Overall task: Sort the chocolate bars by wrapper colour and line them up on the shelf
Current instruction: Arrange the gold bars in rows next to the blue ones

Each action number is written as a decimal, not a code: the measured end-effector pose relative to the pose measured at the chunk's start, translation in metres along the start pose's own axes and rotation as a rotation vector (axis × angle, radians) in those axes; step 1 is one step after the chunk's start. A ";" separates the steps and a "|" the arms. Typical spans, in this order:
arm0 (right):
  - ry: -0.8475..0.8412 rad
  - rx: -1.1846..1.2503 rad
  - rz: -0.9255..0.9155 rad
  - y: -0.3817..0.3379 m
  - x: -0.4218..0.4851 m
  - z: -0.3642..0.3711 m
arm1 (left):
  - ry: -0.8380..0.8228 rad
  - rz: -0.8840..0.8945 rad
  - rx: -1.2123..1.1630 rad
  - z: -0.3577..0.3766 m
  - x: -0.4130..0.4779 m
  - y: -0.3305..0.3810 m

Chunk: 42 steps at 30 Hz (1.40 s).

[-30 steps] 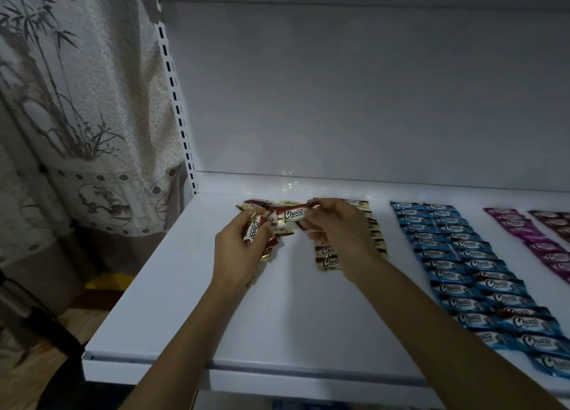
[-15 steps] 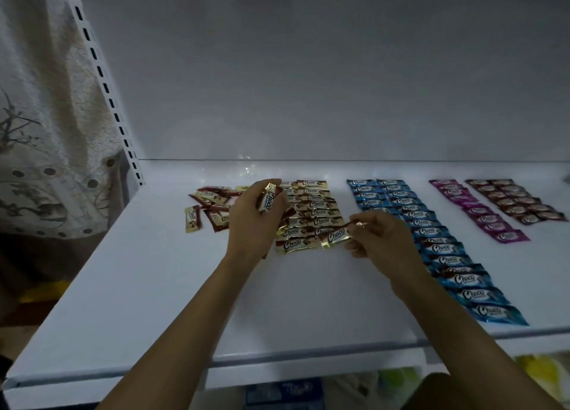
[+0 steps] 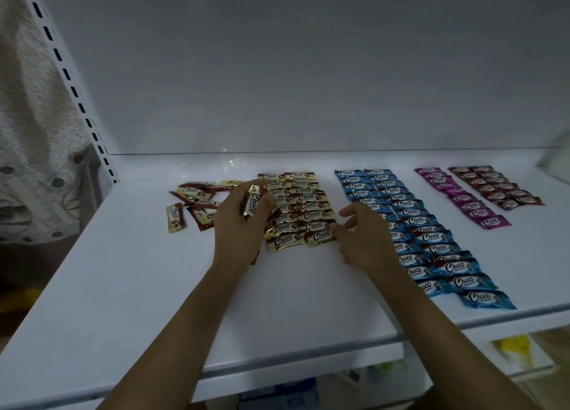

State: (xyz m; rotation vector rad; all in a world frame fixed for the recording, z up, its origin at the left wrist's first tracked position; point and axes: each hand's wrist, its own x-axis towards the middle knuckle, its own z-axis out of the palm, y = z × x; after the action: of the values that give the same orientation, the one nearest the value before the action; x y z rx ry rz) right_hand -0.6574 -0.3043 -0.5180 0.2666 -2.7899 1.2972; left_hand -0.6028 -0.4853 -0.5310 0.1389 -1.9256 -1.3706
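Left hand (image 3: 239, 227) grips spare gold bars (image 3: 253, 204) as ready stock beside the gold rows (image 3: 296, 199) on the shelf (image 3: 154, 286) — right hand (image 3: 367, 240), fingers loosely parted, touches the front bar (image 3: 320, 235), likely squaring it.

Shop: slotted-upright shelf (image 3: 138, 286) w/ choc bars (image 3: 401, 206).
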 end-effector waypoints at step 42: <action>-0.309 0.835 0.055 -0.041 -0.063 0.021 | 0.090 -0.780 -0.883 -0.016 0.002 0.016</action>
State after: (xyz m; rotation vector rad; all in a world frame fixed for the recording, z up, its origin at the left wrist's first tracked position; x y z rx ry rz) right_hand -0.5872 -0.3376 -0.5086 0.4461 -2.2799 2.5599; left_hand -0.5890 -0.4916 -0.5144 0.5335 -1.0396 -2.5425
